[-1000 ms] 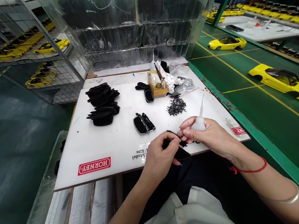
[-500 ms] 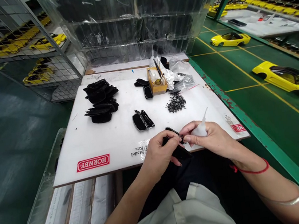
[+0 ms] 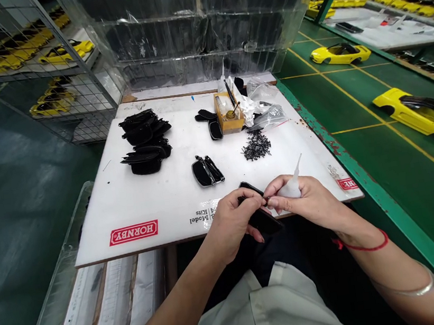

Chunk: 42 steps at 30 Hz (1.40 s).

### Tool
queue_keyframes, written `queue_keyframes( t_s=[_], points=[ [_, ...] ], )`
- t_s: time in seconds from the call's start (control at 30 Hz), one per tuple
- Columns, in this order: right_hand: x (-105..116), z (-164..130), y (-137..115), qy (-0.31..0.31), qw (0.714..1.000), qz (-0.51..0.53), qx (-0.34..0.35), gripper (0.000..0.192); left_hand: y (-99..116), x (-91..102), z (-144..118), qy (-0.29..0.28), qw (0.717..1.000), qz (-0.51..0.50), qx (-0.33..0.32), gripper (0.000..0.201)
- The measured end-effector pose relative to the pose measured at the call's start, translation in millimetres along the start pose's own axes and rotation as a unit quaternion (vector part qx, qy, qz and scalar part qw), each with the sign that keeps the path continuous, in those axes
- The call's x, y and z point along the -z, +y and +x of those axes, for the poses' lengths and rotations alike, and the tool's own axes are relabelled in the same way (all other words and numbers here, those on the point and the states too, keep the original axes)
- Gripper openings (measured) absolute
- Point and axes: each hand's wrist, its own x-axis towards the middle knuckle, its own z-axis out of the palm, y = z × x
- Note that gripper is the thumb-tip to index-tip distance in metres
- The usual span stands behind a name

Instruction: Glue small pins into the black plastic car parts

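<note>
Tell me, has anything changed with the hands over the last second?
Hardly. The right hand tipped its small white bottle lower, nozzle now slanting up-right. The left hand still grips the black part. Black pieces on the white board lie as before.

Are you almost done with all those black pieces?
Not nearly. One pair lies apart mid-board and looks finished, though I can't be sure. In hand: the left hand grips a black part while the right hand holds a glue bottle against it. Left: a big pile of black parts, three more by the yellow box, and a heap of pins.
</note>
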Motion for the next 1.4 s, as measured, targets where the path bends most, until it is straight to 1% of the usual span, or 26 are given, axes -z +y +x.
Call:
queue_keyframes(
  t_s=[0.17,0.23,0.33,0.43,0.5,0.57,0.7,0.9,1.07,1.17,1.23,1.3,1.4],
  points=[
    [-2.0,-1.3,0.4,-0.005,0.999,0.032,-0.008,0.028,-3.9,0.9,0.9,-0.003,1.0,0.008,-0.023,0.015],
    [-3.3,-1.2,-0.2,0.008,1.0,0.029,0.0,0.026,-5.1,0.5,0.9,0.0,0.999,0.014,-0.028,0.017],
    [-3.6,-0.8,-0.5,0.046,0.999,0.01,0.011,0.024,-5.9,-0.3,0.7,0.012,0.999,0.011,-0.034,0.021],
    [-1.0,-3.2,-0.2,0.091,0.995,-0.033,0.02,0.021,-7.7,1.3,0.8,0.037,0.999,-0.006,-0.04,0.026],
    [1.0,-7.5,-0.6,0.116,0.989,-0.087,0.024,0.018,-10.7,4.1,1.1,0.058,0.998,-0.015,-0.036,0.027],
    [2.0,-13.3,-1.3,0.128,0.981,-0.142,0.029,0.015,-14.6,7.2,1.4,0.072,0.997,-0.018,-0.032,0.028],
    [0.3,-22.6,-1.8,0.127,0.968,-0.21,0.048,0.012,-20.0,10.3,1.1,0.077,0.996,-0.022,-0.035,0.031],
    [-3.0,-24.4,2.2,0.142,0.947,-0.272,0.098,0.008,-18.4,7.4,-0.1,0.077,0.996,-0.014,-0.036,0.03],
    [-4.0,-24.8,6.7,0.134,0.929,-0.304,0.166,0.004,-13.8,2.0,-2.3,0.091,0.995,0.006,-0.035,0.03],
    [-5.4,-24.4,9.7,0.121,0.92,-0.314,0.201,0.008,-11.3,0.4,-2.9,0.1,0.994,0.013,-0.038,0.03],
    [-7.1,-24.5,10.0,0.115,0.92,-0.312,0.208,0.012,-11.7,0.0,-2.8,0.103,0.994,0.016,-0.044,0.03],
    [-9.2,-25.6,7.4,0.105,0.923,-0.312,0.2,0.016,-14.0,-1.1,-2.4,0.112,0.992,0.016,-0.05,0.03],
    [-10.8,-27.3,-0.2,0.084,0.918,-0.34,0.187,0.019,-17.8,-4.4,0.2,0.146,0.987,0.034,-0.051,0.032]
  ],
)
